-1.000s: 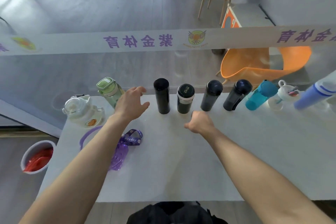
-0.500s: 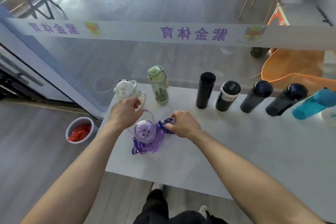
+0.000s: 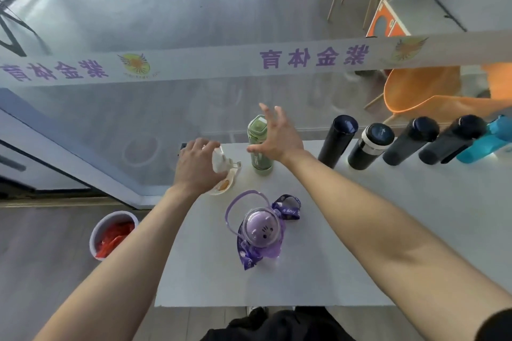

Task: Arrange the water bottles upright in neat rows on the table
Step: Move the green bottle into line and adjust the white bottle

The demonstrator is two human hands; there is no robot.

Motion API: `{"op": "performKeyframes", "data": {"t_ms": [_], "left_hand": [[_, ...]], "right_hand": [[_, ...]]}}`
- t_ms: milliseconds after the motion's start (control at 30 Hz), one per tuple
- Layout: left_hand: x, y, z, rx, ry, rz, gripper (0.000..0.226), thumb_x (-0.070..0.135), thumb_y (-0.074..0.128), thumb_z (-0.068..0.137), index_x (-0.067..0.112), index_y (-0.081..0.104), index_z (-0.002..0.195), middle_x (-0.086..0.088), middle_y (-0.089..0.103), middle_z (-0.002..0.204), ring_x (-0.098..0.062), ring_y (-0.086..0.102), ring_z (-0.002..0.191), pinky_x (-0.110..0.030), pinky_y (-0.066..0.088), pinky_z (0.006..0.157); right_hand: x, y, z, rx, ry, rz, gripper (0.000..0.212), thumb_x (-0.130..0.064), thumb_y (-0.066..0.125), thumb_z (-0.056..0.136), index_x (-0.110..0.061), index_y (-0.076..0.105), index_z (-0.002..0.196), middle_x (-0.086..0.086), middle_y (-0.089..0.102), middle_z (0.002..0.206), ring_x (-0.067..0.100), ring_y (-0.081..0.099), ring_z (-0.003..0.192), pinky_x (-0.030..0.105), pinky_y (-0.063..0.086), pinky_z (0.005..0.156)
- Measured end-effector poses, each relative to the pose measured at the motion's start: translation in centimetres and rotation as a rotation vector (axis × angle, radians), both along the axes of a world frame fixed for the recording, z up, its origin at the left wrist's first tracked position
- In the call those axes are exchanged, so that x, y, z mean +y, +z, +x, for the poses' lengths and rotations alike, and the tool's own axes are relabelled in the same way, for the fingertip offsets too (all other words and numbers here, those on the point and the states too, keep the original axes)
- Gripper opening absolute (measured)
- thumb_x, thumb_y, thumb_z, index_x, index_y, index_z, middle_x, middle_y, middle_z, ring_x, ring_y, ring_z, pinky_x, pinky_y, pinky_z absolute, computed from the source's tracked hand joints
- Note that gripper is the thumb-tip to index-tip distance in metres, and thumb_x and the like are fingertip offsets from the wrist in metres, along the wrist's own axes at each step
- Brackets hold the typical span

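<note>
A purple cat-faced bottle (image 3: 260, 232) with a strap stands upright near the table's left front. Behind it my left hand (image 3: 198, 167) is closed over the top of a white bottle (image 3: 225, 174) at the table's back left corner. My right hand (image 3: 277, 134) hovers with fingers spread right by the green bottle (image 3: 259, 146), without gripping it. To the right along the back edge stand a tall black bottle (image 3: 336, 141), a black bottle with a white band (image 3: 370, 146), two dark bottles (image 3: 410, 141) (image 3: 450, 139) and a teal bottle (image 3: 484, 141).
The white table (image 3: 360, 230) butts against a glass wall with a printed white band (image 3: 249, 62). A white bucket with red contents (image 3: 112, 234) sits on the floor left of the table. Orange chairs (image 3: 432, 91) stand beyond the glass.
Both hands let go of the purple bottle, which now stands upright. My left hand moved back onto the white bottle; my right hand rose to the green bottle.
</note>
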State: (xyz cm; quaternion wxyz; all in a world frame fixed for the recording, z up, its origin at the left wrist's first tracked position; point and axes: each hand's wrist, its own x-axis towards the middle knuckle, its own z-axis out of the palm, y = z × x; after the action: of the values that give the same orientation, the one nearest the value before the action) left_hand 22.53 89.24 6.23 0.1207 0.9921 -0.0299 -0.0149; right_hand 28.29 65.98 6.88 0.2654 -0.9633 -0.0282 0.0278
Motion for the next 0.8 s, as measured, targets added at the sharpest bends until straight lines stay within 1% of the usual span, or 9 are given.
{"op": "performKeyframes", "data": {"t_ms": [67,100,167,267,333,400,500,633,800], "left_hand": [[0.7,-0.8,0.5,0.089,0.060,-0.013,0.101,0.061,0.084,0.065,0.033,0.049,0.156,-0.003,0.046,0.158,-0.034,0.035,0.154,-0.056,0.043,0.116],[0.9,-1.3,0.7,0.155,0.078,-0.031,0.109,0.060,0.085,0.063,0.034,0.043,0.161,-0.003,0.040,0.162,-0.034,0.030,0.157,-0.057,0.042,0.117],[0.9,-2.4,1.0,0.252,0.080,-0.075,0.114,0.048,0.093,0.065,0.033,0.039,0.164,-0.006,0.035,0.164,-0.038,0.035,0.152,-0.052,0.043,0.117],[0.9,-4.1,1.6,0.196,0.102,-0.097,0.097,0.027,0.089,0.070,0.032,0.047,0.158,-0.009,0.040,0.157,-0.041,0.047,0.138,-0.048,0.049,0.109],[0.8,-4.7,2.3,0.137,0.111,-0.096,0.090,0.025,0.085,0.069,0.031,0.053,0.153,-0.010,0.045,0.150,-0.042,0.052,0.128,-0.046,0.050,0.107],[0.1,-4.7,2.9,0.136,0.114,-0.108,0.091,0.025,0.087,0.068,0.032,0.056,0.153,-0.009,0.047,0.148,-0.042,0.052,0.124,-0.045,0.051,0.103],[-1.7,-4.2,3.5,0.137,0.073,-0.100,0.090,0.023,0.089,0.069,0.034,0.056,0.153,-0.008,0.045,0.148,-0.042,0.049,0.124,-0.042,0.049,0.098],[-3.4,-4.2,4.8,0.144,0.027,-0.067,0.092,0.026,0.091,0.071,0.035,0.054,0.155,-0.009,0.043,0.152,-0.043,0.050,0.126,-0.043,0.050,0.101],[-3.6,-4.7,5.4,0.153,0.023,-0.060,0.094,0.029,0.093,0.071,0.035,0.052,0.155,-0.007,0.041,0.152,-0.041,0.049,0.126,-0.048,0.054,0.100]], "right_hand": [[0.4,-0.1,0.8,0.047,0.029,-0.027,0.109,-0.055,0.092,0.075,-0.031,0.032,0.163,0.015,0.048,0.151,0.039,0.060,0.131,0.050,0.056,0.105],[0.5,-0.3,1.0,0.049,0.035,-0.030,0.102,-0.052,0.090,0.078,-0.029,0.035,0.161,0.014,0.053,0.142,0.038,0.063,0.123,0.048,0.057,0.102],[0.2,-0.3,1.2,0.033,0.033,-0.018,0.094,-0.048,0.089,0.081,-0.028,0.040,0.158,0.013,0.056,0.131,0.036,0.065,0.113,0.045,0.058,0.097],[-1.3,-0.1,1.5,0.013,0.032,-0.016,0.086,-0.046,0.089,0.078,-0.025,0.048,0.151,0.012,0.058,0.121,0.035,0.065,0.104,0.042,0.058,0.092],[-2.8,0.4,1.9,0.014,0.005,-0.016,0.084,-0.047,0.091,0.075,-0.022,0.054,0.145,0.011,0.059,0.118,0.033,0.064,0.103,0.040,0.057,0.091],[-4.3,0.6,2.2,0.020,-0.001,-0.040,0.084,-0.048,0.093,0.072,-0.020,0.057,0.143,0.011,0.062,0.119,0.032,0.063,0.104,0.039,0.055,0.090],[-5.9,1.1,2.4,0.020,0.000,-0.076,0.082,-0.045,0.094,0.069,-0.019,0.060,0.139,0.011,0.062,0.117,0.034,0.065,0.103,0.040,0.057,0.089],[-7.9,1.8,2.4,0.031,0.001,-0.112,0.081,-0.043,0.095,0.069,-0.018,0.060,0.138,0.011,0.062,0.119,0.033,0.065,0.104,0.046,0.059,0.091],[-9.5,2.0,2.3,0.034,-0.011,-0.124,0.088,-0.042,0.097,0.067,-0.018,0.058,0.142,0.012,0.061,0.123,0.032,0.064,0.107,0.039,0.056,0.089]]}}
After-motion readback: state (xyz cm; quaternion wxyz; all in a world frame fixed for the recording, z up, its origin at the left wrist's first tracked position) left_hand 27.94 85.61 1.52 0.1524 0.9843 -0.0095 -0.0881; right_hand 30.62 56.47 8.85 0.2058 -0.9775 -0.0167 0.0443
